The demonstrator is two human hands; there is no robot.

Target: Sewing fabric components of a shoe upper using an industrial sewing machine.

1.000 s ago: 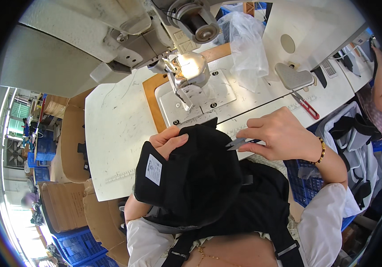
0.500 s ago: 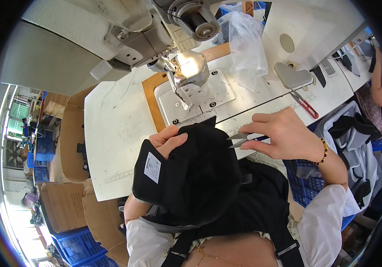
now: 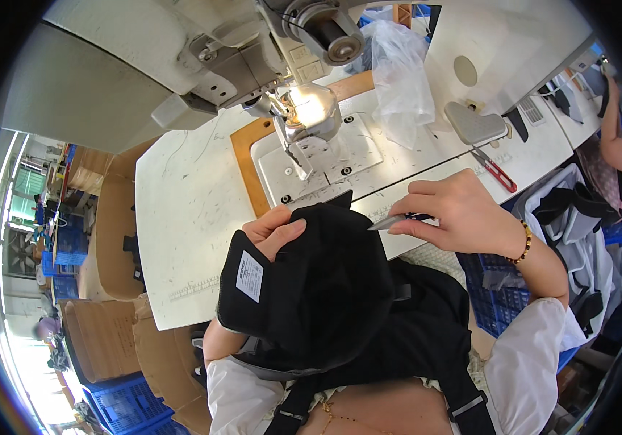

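Note:
In front of me is a black fabric hat (image 3: 332,283) with a white label (image 3: 249,275) on its left flap. My left hand (image 3: 274,230) pinches the hat's upper left edge between thumb and fingers. Thread snips (image 3: 389,222) with grey blades are in my right hand (image 3: 456,210). Their blades are pressed together, and the tips reach the hat's upper right edge. Whether a thread lies at the tips is too small to tell.
A sewing machine (image 3: 311,130) with a lit lamp stands beyond the hat on a white table (image 3: 188,217). Red-handled snips (image 3: 495,170), a grey pad (image 3: 474,123) and a clear plastic bag (image 3: 401,80) lie farther right. Blue crates (image 3: 495,290) and cardboard boxes (image 3: 101,337) flank the table.
The snips' blades have gone from apart to together as my right fingers squeezed. Little else has moved; the left hand keeps its hold on the hat.

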